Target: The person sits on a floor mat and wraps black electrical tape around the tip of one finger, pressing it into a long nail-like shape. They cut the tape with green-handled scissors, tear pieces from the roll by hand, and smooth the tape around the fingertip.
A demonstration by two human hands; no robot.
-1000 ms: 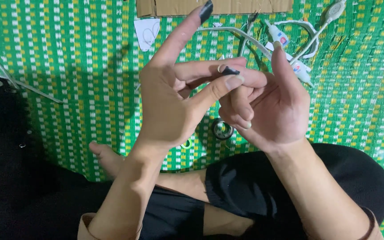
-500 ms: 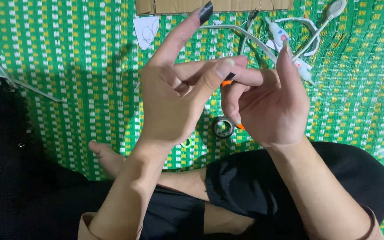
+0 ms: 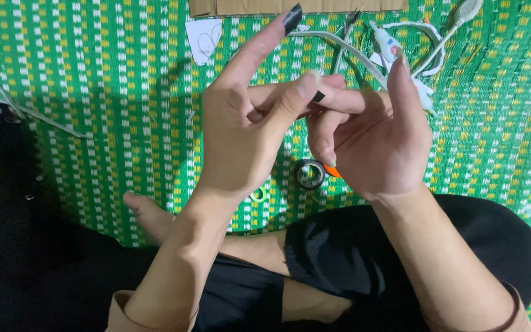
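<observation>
Black tape (image 3: 318, 96) shows as a small dark piece between our two hands, pinched where the left hand (image 3: 241, 144) and its thumb meet the fingers of the right hand (image 3: 373, 144), both grips closed on it above the green woven mat (image 3: 112, 92). Our left forefinger sticks up with a black tip. Below the hands a tape roll (image 3: 310, 174) lies on the mat, and white cables (image 3: 364, 52) lie beyond, near a cardboard edge (image 3: 265, 6).

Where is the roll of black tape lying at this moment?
In the head view the roll of black tape lies on the green woven mat, near the middle, just below the right hand and beside a small orange piece.
</observation>
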